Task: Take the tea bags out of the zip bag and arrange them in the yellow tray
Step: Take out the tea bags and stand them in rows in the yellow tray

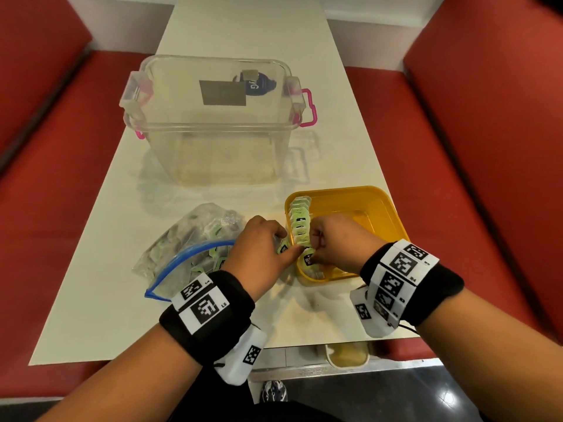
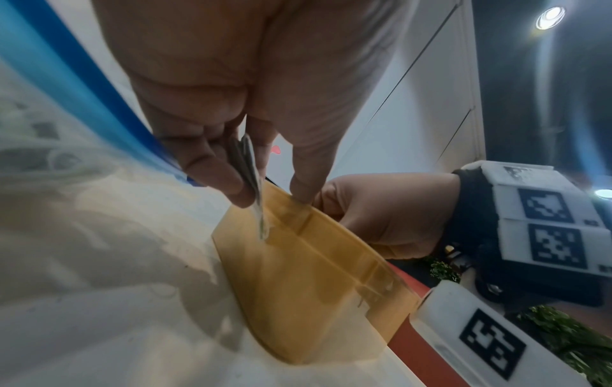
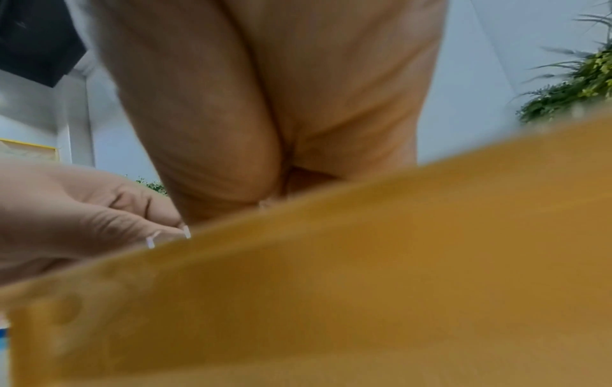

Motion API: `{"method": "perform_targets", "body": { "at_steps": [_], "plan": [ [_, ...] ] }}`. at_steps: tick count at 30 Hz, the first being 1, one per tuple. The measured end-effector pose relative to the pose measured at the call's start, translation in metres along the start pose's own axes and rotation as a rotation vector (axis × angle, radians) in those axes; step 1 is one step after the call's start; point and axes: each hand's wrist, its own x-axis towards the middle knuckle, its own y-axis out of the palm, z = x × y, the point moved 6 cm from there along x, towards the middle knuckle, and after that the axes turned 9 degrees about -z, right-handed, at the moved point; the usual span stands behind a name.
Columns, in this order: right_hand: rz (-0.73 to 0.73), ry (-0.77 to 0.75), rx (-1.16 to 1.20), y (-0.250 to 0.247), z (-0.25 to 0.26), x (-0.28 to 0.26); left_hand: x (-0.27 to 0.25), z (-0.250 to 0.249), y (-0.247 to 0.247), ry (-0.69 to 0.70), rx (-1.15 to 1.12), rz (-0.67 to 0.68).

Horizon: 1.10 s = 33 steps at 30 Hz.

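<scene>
The yellow tray [image 1: 365, 202] stands at the front right of the table, with a row of green tea bags [image 1: 300, 222] upright along its left wall. To its left lies the clear zip bag [image 1: 185, 239], its blue mouth open and several tea bags inside. My left hand [image 1: 285, 243] hovers at the tray's left rim and pinches a few thin tea bags [image 2: 251, 178] between thumb and fingers. Over the tray's near left corner, my right hand [image 1: 315, 249] curls its fingers on a tea bag [image 1: 308, 259] at the row's near end. The right wrist view shows mostly the tray wall [image 3: 364, 288].
A large clear storage box [image 1: 210, 123] with pink handles stands behind the bag and tray, mid-table. Red bench seats [image 1: 457, 147] flank the narrow white table [image 1: 106, 300]. The table's front edge runs just below my wrists.
</scene>
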Motion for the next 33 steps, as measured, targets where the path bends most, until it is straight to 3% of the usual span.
{"method": "perform_targets", "body": {
  "at_steps": [5,10,16,19,23,28,33],
  "plan": [
    [0.005,0.013,0.025,-0.002,-0.002,-0.003,-0.001,-0.003,-0.006,0.028,-0.066,-0.032],
    [-0.094,0.022,0.169,-0.027,-0.005,-0.010,0.000,-0.003,-0.031,0.030,-0.327,-0.199],
    [-0.169,-0.023,0.434,-0.047,0.018,-0.013,0.000,-0.014,-0.042,-0.210,-0.853,-0.199],
    [-0.232,0.009,0.607,-0.051,0.019,-0.015,-0.001,-0.018,-0.037,-0.281,-0.993,-0.175],
    [-0.326,0.022,0.713,-0.065,0.013,-0.020,-0.005,-0.018,-0.026,-0.271,-0.937,-0.098],
    [-0.375,-0.122,0.539,-0.083,0.013,-0.026,-0.010,-0.021,-0.017,-0.163,-0.735,0.019],
    [-0.375,-0.184,0.444,-0.094,0.018,-0.033,-0.013,-0.028,-0.013,-0.123,-0.765,0.056]
  ]
}}
